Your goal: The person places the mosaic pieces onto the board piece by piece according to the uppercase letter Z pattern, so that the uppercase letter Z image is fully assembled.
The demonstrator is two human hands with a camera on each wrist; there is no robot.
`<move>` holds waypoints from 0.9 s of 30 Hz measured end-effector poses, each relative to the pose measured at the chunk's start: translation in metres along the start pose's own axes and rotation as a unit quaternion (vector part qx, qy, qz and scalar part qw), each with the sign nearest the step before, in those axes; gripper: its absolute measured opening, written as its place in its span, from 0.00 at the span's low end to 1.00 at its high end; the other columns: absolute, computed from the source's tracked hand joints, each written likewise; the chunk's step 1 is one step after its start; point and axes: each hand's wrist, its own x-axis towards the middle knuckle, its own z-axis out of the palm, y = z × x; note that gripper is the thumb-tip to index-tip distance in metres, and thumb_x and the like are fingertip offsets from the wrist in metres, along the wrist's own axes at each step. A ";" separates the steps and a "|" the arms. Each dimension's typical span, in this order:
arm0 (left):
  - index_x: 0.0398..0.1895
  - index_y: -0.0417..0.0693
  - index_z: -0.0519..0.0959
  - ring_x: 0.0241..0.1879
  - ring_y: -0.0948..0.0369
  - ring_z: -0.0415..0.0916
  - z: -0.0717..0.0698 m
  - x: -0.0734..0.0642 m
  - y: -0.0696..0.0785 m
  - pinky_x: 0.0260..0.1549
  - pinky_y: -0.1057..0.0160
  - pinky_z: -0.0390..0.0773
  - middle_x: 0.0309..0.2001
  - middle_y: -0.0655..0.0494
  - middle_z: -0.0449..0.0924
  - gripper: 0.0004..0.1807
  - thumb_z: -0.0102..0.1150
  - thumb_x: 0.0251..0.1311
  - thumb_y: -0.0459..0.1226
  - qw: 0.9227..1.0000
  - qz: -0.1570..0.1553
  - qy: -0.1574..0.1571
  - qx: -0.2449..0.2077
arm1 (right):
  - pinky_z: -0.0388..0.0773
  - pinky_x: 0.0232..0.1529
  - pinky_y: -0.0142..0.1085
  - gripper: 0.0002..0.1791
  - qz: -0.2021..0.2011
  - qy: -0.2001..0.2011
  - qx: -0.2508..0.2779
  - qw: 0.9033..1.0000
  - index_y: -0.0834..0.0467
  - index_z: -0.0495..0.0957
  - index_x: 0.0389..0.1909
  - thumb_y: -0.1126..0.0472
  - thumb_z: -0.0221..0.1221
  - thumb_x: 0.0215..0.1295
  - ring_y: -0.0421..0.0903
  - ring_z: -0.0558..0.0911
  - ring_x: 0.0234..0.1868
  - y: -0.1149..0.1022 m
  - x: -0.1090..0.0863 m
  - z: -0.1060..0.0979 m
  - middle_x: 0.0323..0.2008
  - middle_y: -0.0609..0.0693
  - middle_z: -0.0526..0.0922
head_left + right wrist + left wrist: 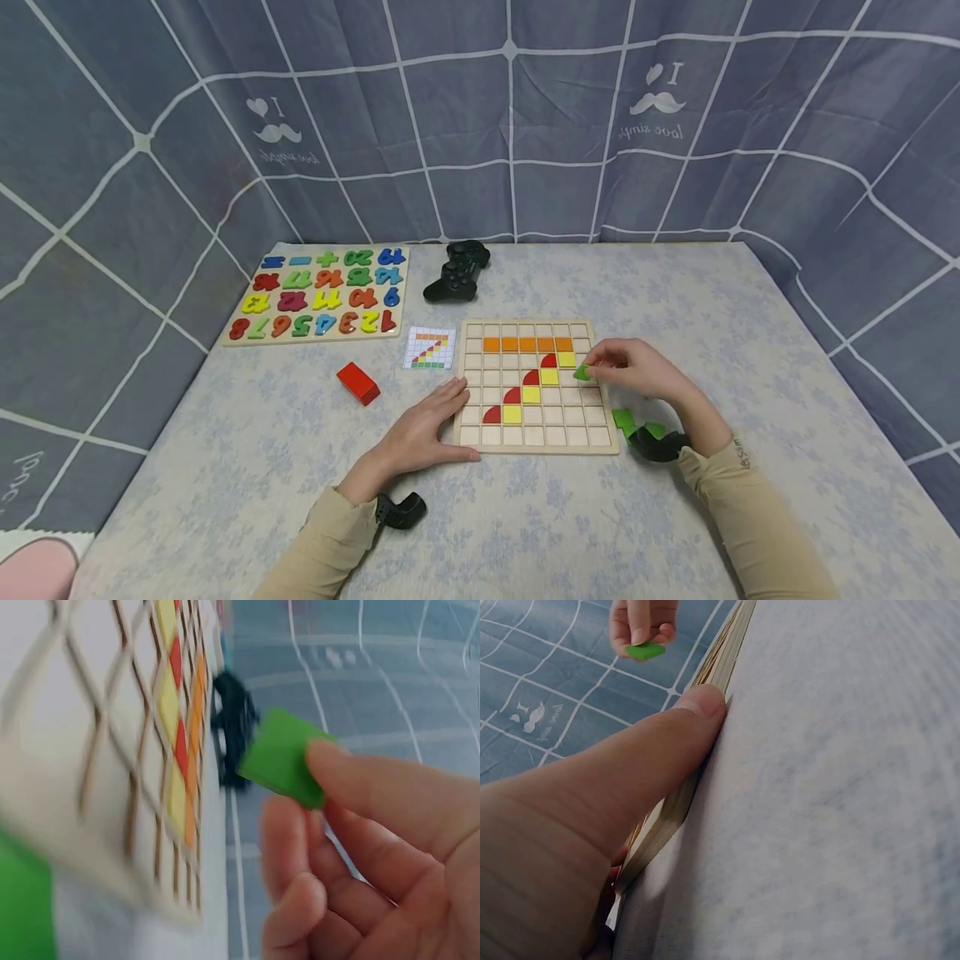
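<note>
My right hand [645, 371] pinches a green square tile [281, 754] between thumb and fingers, held up over the right part of the wooden grid board [555, 437]. My left hand [420, 433] rests at the board's near left corner, with its fingers along the left edge and its thumb [697, 705] against the front edge. On the board, a row of orange tiles [528, 344] runs near the far side. Below it, red quarter-round tiles [512, 396] and yellow square tiles [531, 394] step diagonally down to the left.
More green tiles [622, 419] lie right of the board, partly hidden by the right wrist's black camera [658, 445]. A pattern card [430, 348] sits left of the board, with a red block [358, 383] beyond it. Farther back are a number puzzle [318, 293] and a black game controller [457, 273].
</note>
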 end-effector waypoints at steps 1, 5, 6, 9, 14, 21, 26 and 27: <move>0.69 0.38 0.60 0.71 0.56 0.46 0.000 0.000 0.000 0.65 0.52 0.56 0.72 0.50 0.52 0.53 0.66 0.45 0.61 1.000 -0.001 0.000 0.000 | 0.72 0.30 0.35 0.08 -0.007 0.002 0.010 1.000 0.61 0.79 0.39 0.60 0.60 0.63 0.46 0.75 0.29 -0.003 0.002 0.005 0.29 0.52 0.80; 0.69 0.39 0.60 0.71 0.57 0.45 -0.001 0.001 0.000 0.65 0.52 0.55 0.72 0.50 0.51 0.54 0.67 0.44 0.61 1.000 -0.003 -0.002 -0.001 | 0.75 0.33 0.34 0.08 -0.026 -0.009 0.038 0.999 0.62 0.78 0.41 0.62 0.59 0.64 0.45 0.77 0.32 -0.017 0.008 0.026 0.32 0.51 0.79; 0.69 0.38 0.60 0.71 0.57 0.45 -0.001 0.000 0.000 0.66 0.52 0.55 0.72 0.50 0.51 0.54 0.67 0.44 0.61 1.000 -0.003 -0.003 -0.001 | 0.75 0.34 0.34 0.08 -0.032 -0.016 0.041 0.999 0.62 0.78 0.41 0.63 0.59 0.64 0.45 0.77 0.33 -0.021 0.010 0.032 0.32 0.50 0.79; 0.69 0.38 0.60 0.71 0.56 0.45 0.000 0.000 0.000 0.66 0.52 0.55 0.72 0.50 0.51 0.54 0.67 0.44 0.61 1.000 -0.001 -0.003 0.000 | 0.77 0.37 0.35 0.07 -0.043 -0.040 0.039 0.998 0.60 0.78 0.41 0.63 0.59 0.64 0.44 0.78 0.35 -0.033 0.016 0.048 0.34 0.49 0.80; 0.69 0.38 0.60 0.71 0.56 0.45 -0.001 0.000 0.000 0.66 0.52 0.55 0.72 0.50 0.52 0.53 0.67 0.45 0.61 1.000 0.002 0.001 0.000 | 0.77 0.37 0.33 0.05 -0.057 -0.081 0.003 0.995 0.56 0.80 0.39 0.62 0.59 0.63 0.39 0.79 0.33 -0.050 0.027 0.074 0.32 0.44 0.81; 0.69 0.40 0.60 0.71 0.59 0.44 -0.001 0.000 -0.001 0.66 0.54 0.55 0.72 0.52 0.51 0.54 0.65 0.45 0.62 1.000 0.000 0.002 0.004 | 0.76 0.35 0.31 0.02 -0.064 -0.125 -0.039 0.989 0.56 0.81 0.34 0.65 0.61 0.60 0.36 0.78 0.30 -0.066 0.040 0.098 0.27 0.41 0.80; 0.69 0.40 0.60 0.71 0.61 0.43 0.000 0.000 -0.002 0.66 0.55 0.54 0.72 0.53 0.50 0.53 0.65 0.45 0.62 1.000 -0.002 -0.001 0.005 | 0.75 0.33 0.32 0.02 -0.046 -0.127 -0.069 0.988 0.56 0.82 0.32 0.65 0.61 0.59 0.36 0.77 0.28 -0.072 0.037 0.108 0.25 0.40 0.80; 0.69 0.40 0.60 0.71 0.61 0.43 0.000 0.000 -0.002 0.66 0.55 0.54 0.72 0.53 0.50 0.53 0.65 0.45 0.62 1.000 -0.002 0.000 0.005 | 0.75 0.32 0.32 0.02 -0.044 -0.120 -0.078 0.989 0.56 0.82 0.31 0.65 0.62 0.59 0.36 0.77 0.28 -0.074 0.036 0.110 0.25 0.40 0.79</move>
